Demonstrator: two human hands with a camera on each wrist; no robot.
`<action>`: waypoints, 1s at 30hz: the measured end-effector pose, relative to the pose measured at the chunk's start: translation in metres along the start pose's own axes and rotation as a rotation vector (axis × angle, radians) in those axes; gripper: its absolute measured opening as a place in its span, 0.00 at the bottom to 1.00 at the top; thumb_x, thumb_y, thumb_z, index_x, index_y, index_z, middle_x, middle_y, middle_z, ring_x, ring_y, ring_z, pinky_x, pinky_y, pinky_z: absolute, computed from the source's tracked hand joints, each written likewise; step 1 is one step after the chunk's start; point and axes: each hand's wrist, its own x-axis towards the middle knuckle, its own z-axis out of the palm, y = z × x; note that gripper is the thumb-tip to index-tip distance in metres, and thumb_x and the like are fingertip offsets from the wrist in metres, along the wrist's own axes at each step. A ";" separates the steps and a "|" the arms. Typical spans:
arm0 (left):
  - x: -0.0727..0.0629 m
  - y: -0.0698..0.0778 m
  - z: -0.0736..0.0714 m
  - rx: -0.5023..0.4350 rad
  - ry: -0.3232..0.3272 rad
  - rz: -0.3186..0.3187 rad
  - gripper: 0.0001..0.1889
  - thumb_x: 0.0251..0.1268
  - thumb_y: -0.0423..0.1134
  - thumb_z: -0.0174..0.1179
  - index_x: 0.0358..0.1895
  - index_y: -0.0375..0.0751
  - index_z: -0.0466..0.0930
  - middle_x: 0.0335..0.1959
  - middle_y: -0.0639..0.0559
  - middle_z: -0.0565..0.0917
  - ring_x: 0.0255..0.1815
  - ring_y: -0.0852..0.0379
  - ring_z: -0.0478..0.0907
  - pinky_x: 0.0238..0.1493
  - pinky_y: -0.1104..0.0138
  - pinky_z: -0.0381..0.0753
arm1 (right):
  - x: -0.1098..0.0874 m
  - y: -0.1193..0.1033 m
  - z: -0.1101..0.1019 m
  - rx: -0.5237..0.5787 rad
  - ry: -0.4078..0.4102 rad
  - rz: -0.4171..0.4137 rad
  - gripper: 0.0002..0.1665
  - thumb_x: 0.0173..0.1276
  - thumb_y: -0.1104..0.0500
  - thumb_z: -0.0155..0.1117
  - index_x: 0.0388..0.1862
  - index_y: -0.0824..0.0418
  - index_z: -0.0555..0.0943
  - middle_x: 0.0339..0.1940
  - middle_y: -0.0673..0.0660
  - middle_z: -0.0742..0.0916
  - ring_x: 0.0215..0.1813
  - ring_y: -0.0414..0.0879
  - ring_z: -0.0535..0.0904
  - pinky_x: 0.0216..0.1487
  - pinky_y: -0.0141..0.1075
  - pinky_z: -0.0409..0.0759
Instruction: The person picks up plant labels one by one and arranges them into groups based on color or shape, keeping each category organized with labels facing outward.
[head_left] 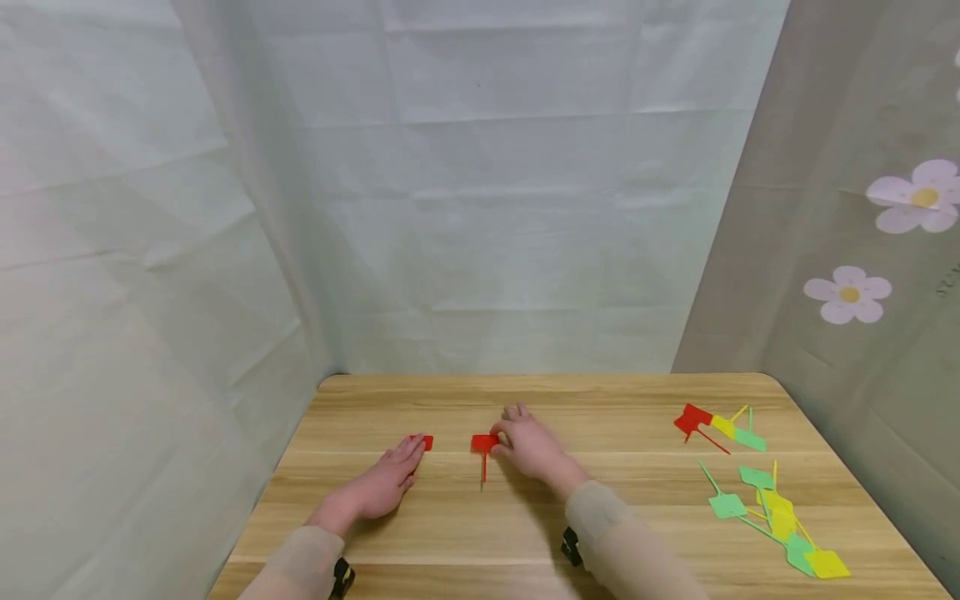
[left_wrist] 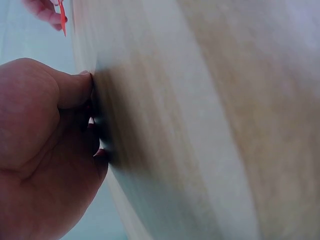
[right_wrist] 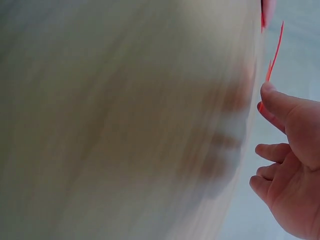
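My right hand (head_left: 531, 445) pinches a red plastic tag (head_left: 480, 443) by the right end of its flat rectangular head, between thumb and index finger. A thin red stem points from that head toward me. In the right wrist view the tag's stem (right_wrist: 276, 52) sticks out past the thumb tip, and the other fingers are apart from it. To the left, my left hand (head_left: 384, 482) lies with extended fingers over a second red tag (head_left: 428, 442), whose right end shows beyond the fingertips. The rest of this tag is hidden under the hand.
At the right of the wooden table (head_left: 360, 400), a red tag (head_left: 693, 416) lies beside a yellow tag (head_left: 723, 427) and a green tag (head_left: 750, 439). Nearer me is an overlapping pile of several green and yellow tags (head_left: 782, 518). Cloth (head_left: 510, 250) hangs behind the table.
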 end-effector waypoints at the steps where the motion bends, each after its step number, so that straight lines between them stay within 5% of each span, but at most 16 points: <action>1: 0.000 0.000 0.000 -0.001 0.000 -0.008 0.32 0.86 0.33 0.51 0.84 0.26 0.53 0.87 0.33 0.51 0.87 0.32 0.45 0.82 0.36 0.49 | 0.003 -0.003 0.002 -0.009 -0.002 -0.007 0.15 0.78 0.52 0.71 0.57 0.58 0.88 0.72 0.69 0.79 0.80 0.76 0.63 0.79 0.62 0.65; 15: 0.001 0.001 0.000 0.016 -0.001 -0.052 0.31 0.87 0.36 0.52 0.84 0.29 0.55 0.88 0.38 0.52 0.88 0.36 0.46 0.83 0.38 0.51 | 0.030 -0.043 0.015 -0.115 -0.016 -0.016 0.17 0.75 0.48 0.74 0.56 0.54 0.90 0.61 0.58 0.84 0.79 0.67 0.69 0.79 0.52 0.69; 30: 0.003 -0.002 0.002 0.029 0.002 -0.040 0.31 0.87 0.36 0.51 0.85 0.29 0.55 0.88 0.38 0.52 0.88 0.37 0.46 0.83 0.38 0.51 | 0.042 -0.053 0.028 -0.225 0.006 -0.022 0.16 0.74 0.48 0.76 0.53 0.54 0.90 0.53 0.56 0.86 0.76 0.66 0.73 0.81 0.51 0.65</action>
